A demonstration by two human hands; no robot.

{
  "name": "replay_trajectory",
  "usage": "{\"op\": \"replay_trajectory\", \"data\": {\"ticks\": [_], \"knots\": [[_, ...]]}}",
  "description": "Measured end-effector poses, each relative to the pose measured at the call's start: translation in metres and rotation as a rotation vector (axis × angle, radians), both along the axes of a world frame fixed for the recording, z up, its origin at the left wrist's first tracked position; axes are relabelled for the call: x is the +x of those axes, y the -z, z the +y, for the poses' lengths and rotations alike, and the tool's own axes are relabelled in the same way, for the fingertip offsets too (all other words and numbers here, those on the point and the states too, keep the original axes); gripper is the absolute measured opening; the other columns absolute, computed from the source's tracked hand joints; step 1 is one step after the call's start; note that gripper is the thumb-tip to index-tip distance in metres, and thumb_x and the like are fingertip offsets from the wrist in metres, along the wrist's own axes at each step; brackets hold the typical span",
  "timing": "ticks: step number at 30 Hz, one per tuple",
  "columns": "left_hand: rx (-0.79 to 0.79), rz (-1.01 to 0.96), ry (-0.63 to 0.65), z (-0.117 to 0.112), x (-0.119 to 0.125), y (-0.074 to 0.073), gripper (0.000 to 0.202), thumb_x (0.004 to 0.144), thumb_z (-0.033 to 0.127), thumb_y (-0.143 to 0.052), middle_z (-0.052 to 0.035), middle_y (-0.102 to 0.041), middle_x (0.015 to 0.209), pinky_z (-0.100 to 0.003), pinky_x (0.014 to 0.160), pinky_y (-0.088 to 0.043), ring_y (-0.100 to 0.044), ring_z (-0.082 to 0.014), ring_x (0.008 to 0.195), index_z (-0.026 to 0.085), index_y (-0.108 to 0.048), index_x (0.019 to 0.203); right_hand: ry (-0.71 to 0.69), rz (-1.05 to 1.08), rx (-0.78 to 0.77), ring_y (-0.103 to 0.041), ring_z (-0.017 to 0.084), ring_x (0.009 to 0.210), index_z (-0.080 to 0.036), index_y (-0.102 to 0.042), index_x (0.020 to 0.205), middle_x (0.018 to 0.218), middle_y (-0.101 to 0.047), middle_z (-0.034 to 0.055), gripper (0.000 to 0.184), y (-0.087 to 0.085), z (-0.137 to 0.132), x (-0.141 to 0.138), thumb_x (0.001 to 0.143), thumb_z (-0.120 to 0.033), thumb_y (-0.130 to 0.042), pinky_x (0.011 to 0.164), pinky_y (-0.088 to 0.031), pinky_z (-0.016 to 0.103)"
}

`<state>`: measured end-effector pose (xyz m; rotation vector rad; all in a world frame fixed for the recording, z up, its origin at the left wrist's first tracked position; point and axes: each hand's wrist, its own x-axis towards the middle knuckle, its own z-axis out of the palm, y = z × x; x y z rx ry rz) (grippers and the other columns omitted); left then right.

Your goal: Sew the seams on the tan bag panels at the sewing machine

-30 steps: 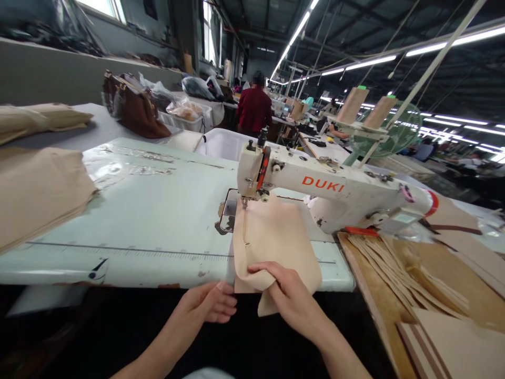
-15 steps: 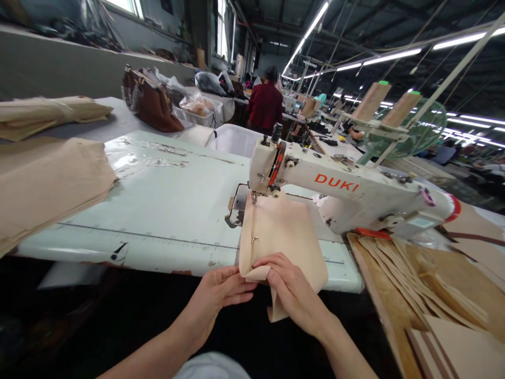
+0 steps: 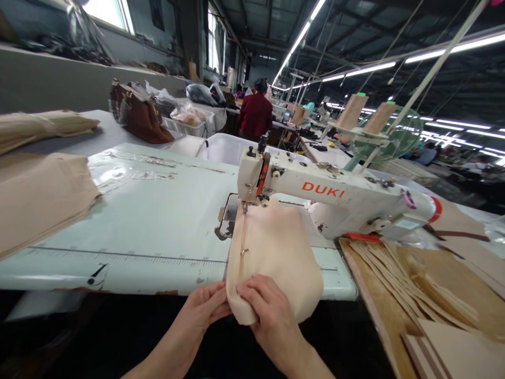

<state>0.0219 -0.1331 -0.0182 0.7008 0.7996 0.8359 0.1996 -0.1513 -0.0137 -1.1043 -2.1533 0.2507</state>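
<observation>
A beige fabric piece (image 3: 284,252) with a zipper (image 3: 243,237) along its left side lies under the needle of a white sewing machine (image 3: 292,179). The small metal zipper pull (image 3: 243,252) rests partway down the strip. At the near left edge of the fabric, my left hand (image 3: 207,305) pinches its border between thumb and fingers. My right hand (image 3: 268,310) grips the near end over the zipper strip, fingers curled on top. The near end of the fabric hangs past the table's front edge.
Stacked beige pieces (image 3: 43,195) lie on the left of the pale green table (image 3: 158,210). A brown handbag (image 3: 138,113) stands behind. To the right, a wooden board (image 3: 371,295) bears beige strips. Thread cones (image 3: 353,110) rise beyond the machine. A person (image 3: 255,110) is farther back.
My right hand has turned the fabric's folded near corner down, so the near end now lies smoother and the flap no longer sticks up. The camera view has shifted slightly.
</observation>
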Motion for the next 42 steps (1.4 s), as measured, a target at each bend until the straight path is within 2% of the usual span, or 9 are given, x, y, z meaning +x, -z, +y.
{"op": "replay_trajectory", "data": {"ticks": [4,8,13,17,22,29,35,40,42], "knots": [[-0.009,0.026,0.029,0.001,-0.005,-0.002,0.043,0.082,0.052,-0.077,-0.0107,-0.075,0.109,-0.038,0.100,-0.052,-0.070,-0.0295,0.104,0.014,-0.077,0.103,-0.020,0.227,-0.040,-0.063,0.018,0.093,-0.020,-0.070,0.111,0.100,-0.069,0.0065,0.037,-0.002,0.004,-0.001,0.087,0.002,-0.052,0.081,-0.053,0.028],[-0.022,0.098,0.075,0.001,-0.007,-0.007,0.046,0.085,0.053,-0.074,-0.0116,-0.075,0.110,-0.041,0.104,-0.051,-0.069,-0.0303,0.109,0.013,-0.075,0.109,0.025,0.404,-0.246,-0.065,0.016,0.091,-0.022,-0.074,0.101,0.096,-0.070,0.0035,0.028,-0.014,0.006,0.002,0.088,-0.003,-0.056,0.080,-0.051,0.025],[-0.013,0.140,0.091,0.003,-0.003,-0.005,0.045,0.084,0.050,-0.075,-0.0130,-0.075,0.109,-0.039,0.098,-0.054,-0.069,-0.0300,0.108,0.012,-0.074,0.109,0.101,0.449,-0.503,-0.064,0.014,0.085,-0.020,-0.074,0.088,0.089,-0.067,0.0004,0.029,-0.023,0.012,0.003,0.083,0.003,-0.056,0.076,-0.048,0.023],[-0.006,0.164,0.050,0.004,-0.001,0.000,0.044,0.083,0.050,-0.077,-0.0130,-0.077,0.103,-0.038,0.093,-0.056,-0.071,-0.0289,0.102,0.012,-0.073,0.105,0.129,0.417,-0.548,-0.064,0.014,0.084,-0.020,-0.075,0.087,0.088,-0.067,-0.0002,0.030,-0.028,0.014,0.002,0.083,0.003,-0.057,0.075,-0.048,0.023],[0.026,0.160,0.066,0.004,-0.002,-0.002,0.040,0.085,0.048,-0.075,-0.0123,-0.076,0.102,-0.036,0.093,-0.055,-0.071,-0.0261,0.098,0.011,-0.075,0.102,0.101,0.331,-0.448,-0.063,0.015,0.086,-0.020,-0.075,0.090,0.089,-0.067,0.0015,0.025,-0.028,0.009,-0.001,0.086,-0.001,-0.059,0.076,-0.049,0.026],[0.064,0.144,0.055,0.004,-0.003,-0.007,0.035,0.084,0.044,-0.074,-0.0081,-0.076,0.095,-0.032,0.086,-0.054,-0.070,-0.0243,0.089,0.013,-0.078,0.102,-0.024,0.028,-0.114,-0.057,0.022,0.097,-0.018,-0.067,0.110,0.106,-0.065,0.0081,0.028,-0.013,0.003,-0.001,0.087,-0.003,-0.061,0.083,-0.051,0.036],[0.068,0.142,0.047,0.008,0.000,-0.005,0.036,0.079,0.041,-0.080,-0.0072,-0.076,0.087,-0.032,0.085,-0.053,-0.069,-0.0259,0.087,0.013,-0.079,0.101,0.024,-0.050,0.108,-0.058,0.021,0.088,-0.014,-0.061,0.121,0.093,-0.065,0.0086,0.030,0.000,0.004,-0.007,0.093,-0.004,-0.054,0.077,-0.053,0.034],[0.224,0.175,0.203,0.015,-0.014,0.004,0.048,0.079,0.052,-0.077,-0.0092,-0.075,0.090,-0.033,0.084,-0.054,-0.069,-0.0270,0.088,0.013,-0.075,0.107,0.038,-0.017,0.277,-0.061,0.019,0.084,-0.013,-0.065,0.109,0.087,-0.067,0.0072,0.020,0.000,0.009,-0.007,0.097,-0.007,-0.050,0.077,-0.052,0.031],[0.331,0.359,0.267,0.025,-0.029,0.003,0.047,0.086,0.056,-0.069,-0.0081,-0.075,0.088,-0.031,0.078,-0.055,-0.070,-0.0246,0.081,0.015,-0.073,0.108,0.057,-0.033,0.310,-0.062,0.018,0.080,-0.013,-0.065,0.104,0.083,-0.066,0.0067,0.019,-0.001,0.009,-0.006,0.098,-0.008,-0.048,0.074,-0.052,0.030]]}}
